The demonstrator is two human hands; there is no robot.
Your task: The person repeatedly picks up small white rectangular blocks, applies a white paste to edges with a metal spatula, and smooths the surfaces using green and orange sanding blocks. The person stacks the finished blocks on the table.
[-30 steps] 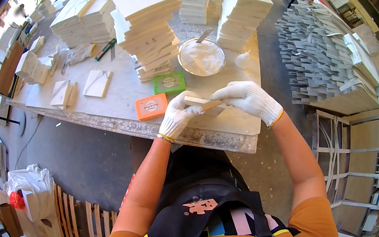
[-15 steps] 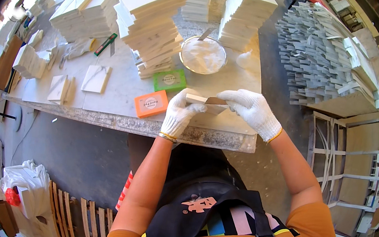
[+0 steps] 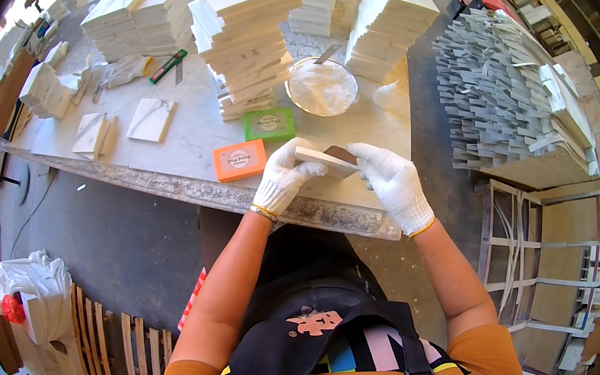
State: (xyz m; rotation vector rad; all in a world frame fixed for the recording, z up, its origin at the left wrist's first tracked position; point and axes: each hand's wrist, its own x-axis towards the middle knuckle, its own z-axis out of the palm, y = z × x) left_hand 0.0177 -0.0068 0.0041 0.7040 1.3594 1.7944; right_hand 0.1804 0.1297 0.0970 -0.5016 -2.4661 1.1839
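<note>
My left hand (image 3: 284, 177), in a white knit glove, grips the left end of a small white marble tile (image 3: 325, 163). The tile is tilted above the near edge of the table. In my right hand (image 3: 398, 186), also gloved, is a thin brown flat piece, perhaps sandpaper (image 3: 341, 153), held at the tile's upper far side near its right end. The right fingertips partly hide it. Close to my left hand lie an orange block (image 3: 239, 161) and a green block (image 3: 269, 123), both with round printed labels.
Beyond the blocks stands a bowl (image 3: 318, 114) of white material with a blade in it. Tall tile stacks (image 3: 247, 42) rise behind. Two loose tiles (image 3: 152, 120), a green-handled cutter (image 3: 169, 67) and a glove (image 3: 123, 72) lie left. Grey strips (image 3: 482, 90) are piled at right.
The tile has tipped so more of its broad face shows. The brown piece has shifted from along its top edge to behind that edge, with my right hand turning slightly downward.
</note>
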